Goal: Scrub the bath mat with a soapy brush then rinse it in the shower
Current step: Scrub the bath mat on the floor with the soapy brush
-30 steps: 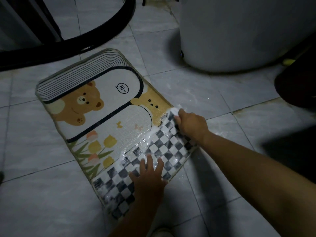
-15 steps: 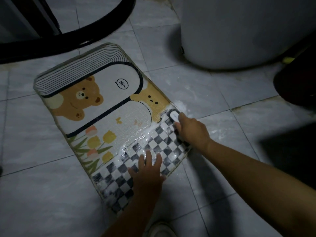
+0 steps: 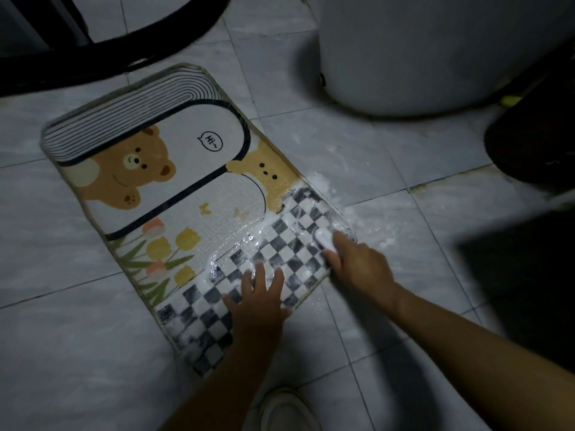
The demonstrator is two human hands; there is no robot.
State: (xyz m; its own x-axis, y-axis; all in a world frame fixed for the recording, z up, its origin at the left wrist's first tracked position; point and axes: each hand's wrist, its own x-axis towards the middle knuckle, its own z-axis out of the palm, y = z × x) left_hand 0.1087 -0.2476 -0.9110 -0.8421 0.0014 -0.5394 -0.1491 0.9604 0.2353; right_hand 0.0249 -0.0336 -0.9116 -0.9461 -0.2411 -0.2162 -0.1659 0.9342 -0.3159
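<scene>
The bath mat (image 3: 174,181), printed with two bears, tulips and a black-and-white checker band, lies flat on the grey tiled floor. White soap foam covers the checker band and spills off its right corner onto the tiles. My left hand (image 3: 261,303) presses flat on the checker band with fingers spread. My right hand (image 3: 357,265) grips a white brush (image 3: 323,237) against the mat's near right corner; most of the brush is hidden under the fingers.
A large white rounded fixture (image 3: 435,51) stands at the upper right. A black curved bar (image 3: 118,42) crosses the upper left. A dark object (image 3: 529,144) sits at the right edge. A white shoe (image 3: 283,409) shows below my arms.
My right hand has drawn the brush down and toward me along the mat's right edge, from beside the small bear to the near corner. The left hand stays pressed on the checker band.
</scene>
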